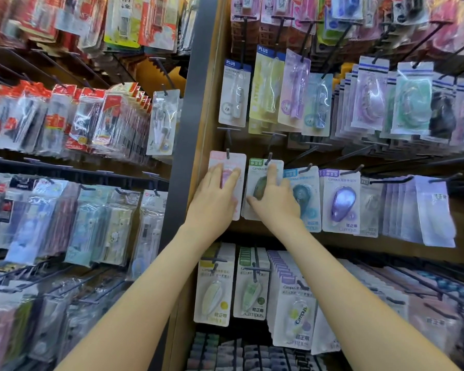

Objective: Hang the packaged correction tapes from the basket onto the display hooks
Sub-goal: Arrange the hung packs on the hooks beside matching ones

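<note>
Left hand (214,199) & right hand (276,202) lie flat, fingers open.
Pink pack (236,160) sits under L hand, green pack (259,178) under R, both on hooks (227,153).

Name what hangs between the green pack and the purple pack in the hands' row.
One teal correction tape pack, partly hidden by the right hand, head view.

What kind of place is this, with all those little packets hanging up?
Most likely a stationery shop. Packaged correction tapes hang in rows on black display hooks, what look like pen packs crowd the racks at left, and the left hand and right hand rest on two of them.
</note>
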The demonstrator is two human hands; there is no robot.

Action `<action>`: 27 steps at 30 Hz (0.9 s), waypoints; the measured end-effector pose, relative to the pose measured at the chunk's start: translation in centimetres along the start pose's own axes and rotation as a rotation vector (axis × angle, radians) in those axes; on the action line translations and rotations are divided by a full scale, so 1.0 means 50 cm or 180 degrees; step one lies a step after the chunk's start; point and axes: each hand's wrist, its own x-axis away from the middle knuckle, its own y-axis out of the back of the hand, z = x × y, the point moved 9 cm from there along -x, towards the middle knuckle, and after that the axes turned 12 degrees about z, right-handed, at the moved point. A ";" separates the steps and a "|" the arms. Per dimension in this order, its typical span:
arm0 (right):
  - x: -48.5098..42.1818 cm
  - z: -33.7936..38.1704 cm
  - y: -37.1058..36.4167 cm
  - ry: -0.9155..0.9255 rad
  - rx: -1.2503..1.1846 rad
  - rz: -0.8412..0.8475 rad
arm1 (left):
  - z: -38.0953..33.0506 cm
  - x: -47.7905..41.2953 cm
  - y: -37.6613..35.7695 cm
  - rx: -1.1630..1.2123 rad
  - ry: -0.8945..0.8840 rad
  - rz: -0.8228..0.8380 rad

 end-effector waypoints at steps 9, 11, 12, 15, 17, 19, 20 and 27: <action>0.182 -0.005 -0.028 0.0614 -0.0248 -0.0179 | -0.057 0.155 -0.016 0.0542 -0.0132 -0.0492; 0.271 -0.015 -0.038 0.0860 -0.0432 -0.0251 | -0.091 0.238 -0.025 0.0603 -0.0133 -0.0570; 0.321 -0.024 -0.049 0.0982 -0.0543 -0.0287 | -0.108 0.286 -0.034 0.0635 -0.0116 -0.0584; 0.486 -0.083 -0.124 0.1214 -0.0803 -0.0180 | -0.164 0.455 -0.084 0.0725 0.0016 -0.0397; 0.599 -0.149 -0.214 0.1182 -0.0903 0.0146 | -0.206 0.593 -0.146 0.0886 0.0147 -0.0037; 0.717 -0.226 -0.326 0.1012 -0.1047 0.0628 | -0.242 0.748 -0.230 0.1119 0.0373 0.0455; 0.780 -0.267 -0.387 0.0880 -0.1106 0.0896 | -0.253 0.834 -0.285 0.1226 0.0531 0.0785; 1.336 -0.580 -0.884 -0.0589 -0.0904 0.2636 | -0.285 1.568 -0.646 0.1373 0.2142 0.3137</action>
